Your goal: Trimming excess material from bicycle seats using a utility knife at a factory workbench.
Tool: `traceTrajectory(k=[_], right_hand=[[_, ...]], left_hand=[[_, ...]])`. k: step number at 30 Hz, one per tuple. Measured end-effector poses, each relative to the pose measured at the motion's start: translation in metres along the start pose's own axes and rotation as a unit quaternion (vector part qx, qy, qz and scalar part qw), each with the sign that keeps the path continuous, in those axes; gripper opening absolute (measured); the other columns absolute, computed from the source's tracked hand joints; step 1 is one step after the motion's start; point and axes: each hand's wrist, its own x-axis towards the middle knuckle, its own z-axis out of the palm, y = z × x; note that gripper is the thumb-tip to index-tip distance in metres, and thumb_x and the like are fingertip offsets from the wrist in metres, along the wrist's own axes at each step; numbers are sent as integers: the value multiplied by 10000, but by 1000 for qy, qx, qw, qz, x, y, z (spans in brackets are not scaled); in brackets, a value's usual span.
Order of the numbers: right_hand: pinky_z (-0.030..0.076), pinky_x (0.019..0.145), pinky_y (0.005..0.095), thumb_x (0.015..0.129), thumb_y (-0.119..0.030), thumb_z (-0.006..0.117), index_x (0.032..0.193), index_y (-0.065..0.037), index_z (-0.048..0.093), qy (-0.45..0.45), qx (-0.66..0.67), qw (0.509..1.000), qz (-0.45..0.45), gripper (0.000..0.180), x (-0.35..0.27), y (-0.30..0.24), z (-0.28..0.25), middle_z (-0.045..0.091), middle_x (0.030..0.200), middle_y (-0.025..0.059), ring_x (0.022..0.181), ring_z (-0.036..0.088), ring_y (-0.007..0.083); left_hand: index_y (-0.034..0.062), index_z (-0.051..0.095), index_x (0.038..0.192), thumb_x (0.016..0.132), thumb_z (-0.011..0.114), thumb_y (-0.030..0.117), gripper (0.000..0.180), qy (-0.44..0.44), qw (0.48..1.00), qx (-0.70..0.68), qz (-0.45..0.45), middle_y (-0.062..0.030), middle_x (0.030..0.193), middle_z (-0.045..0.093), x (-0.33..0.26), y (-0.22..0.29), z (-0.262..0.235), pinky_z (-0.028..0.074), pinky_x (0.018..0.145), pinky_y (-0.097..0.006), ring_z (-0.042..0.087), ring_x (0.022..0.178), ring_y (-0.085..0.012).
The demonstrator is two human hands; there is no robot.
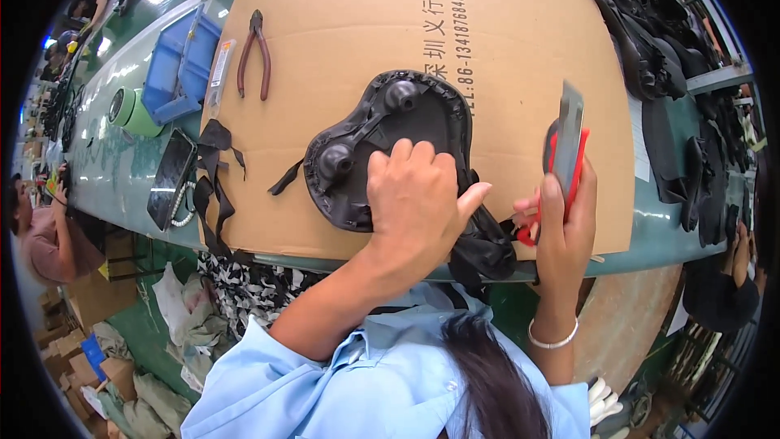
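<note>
The black moulded saddle shell (382,142) lies underside up on the cardboard sheet (520,41) covering the worktop, pinned by the left hand (414,199), whose fingers are pressed flat on it. A red utility knife (566,150) is gripped in the closed right hand (563,223), blade raised just beside it. Trimming seems to be in hand; a steady hold is judged needed, with the loose black covering (481,248) kept taut at the near edge.

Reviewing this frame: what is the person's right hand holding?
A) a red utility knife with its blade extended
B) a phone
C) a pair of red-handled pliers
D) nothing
A: the right hand grips a red utility knife with its grey blade pointing up, while the pliers lie untouched on the cardboard sheet and the left hand presses on the black moulded part.
</note>
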Motion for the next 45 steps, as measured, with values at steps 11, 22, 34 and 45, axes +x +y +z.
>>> traceTrajectory(k=[11, 22, 34, 45], right_hand=[[506, 831, 355, 892, -8, 583, 1355, -22, 465, -78, -166, 969, -164, 478, -24, 11, -21, 635, 1161, 197, 993, 662, 297], [514, 671, 336, 870, -13, 602, 1347, -81, 505, -118, -205, 944, -230, 492, -19, 4, -12, 674, 934, 182, 754, 668, 277], [432, 517, 271, 876, -18, 583, 1374, -135, 494, -193, -216, 929, -229, 519, -26, 8, -27, 675, 827, 138, 548, 551, 164], [508, 687, 306, 877, -6, 596, 1355, -81, 503, -87, -200, 950, -224, 493, -26, 6, -13, 680, 919, 145, 732, 648, 230]], left_hand=[[95, 564, 711, 705, 781, 286, 290, 66, 992, -95, -48, -53, 730, 496, -2, 6, 10, 354, 667, -371, 493, 745, -233], [73, 558, 675, 702, 708, 115, 158, 39, 954, -279, -103, -36, 671, 481, -11, -9, -1, 348, 673, -362, 485, 701, -218], [35, 542, 668, 711, 732, 147, 225, 38, 886, -431, -166, -45, 632, 455, -9, -16, -7, 359, 582, -346, 445, 642, -208], [68, 573, 690, 699, 712, 95, 142, 62, 939, -324, -94, -29, 654, 479, -10, -12, 1, 352, 670, -351, 478, 680, -204]])
